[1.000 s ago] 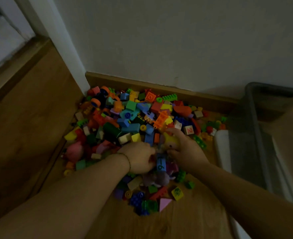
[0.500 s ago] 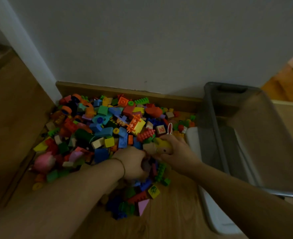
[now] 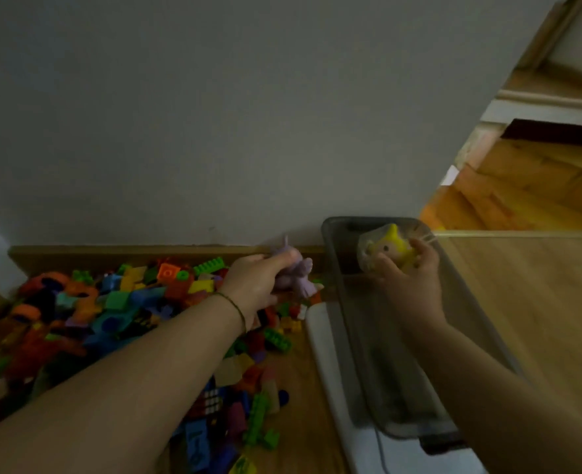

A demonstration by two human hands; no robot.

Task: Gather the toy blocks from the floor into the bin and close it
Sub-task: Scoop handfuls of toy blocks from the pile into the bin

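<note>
Toy blocks [image 3: 129, 302] in one pile, one bin [image 3: 358, 336]

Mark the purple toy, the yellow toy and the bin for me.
purple toy [image 3: 301, 280]: head view, on its body.
yellow toy [image 3: 390, 247]: head view, on its face.
bin [image 3: 361, 336]: head view, on its left wall.

Dim room, the one strong light lying off to your upper right.

You worked in murk: the block pile [image 3: 111, 302] and wall [image 3: 214, 114] sat in grey shadow, while the wooden floor [image 3: 539, 186] past the corner glowed orange. The purple toy [image 3: 300, 278] in your left hand [image 3: 255, 285] and the yellow toy [image 3: 392, 246] in your right hand [image 3: 412, 285] were soft with blur.
</note>
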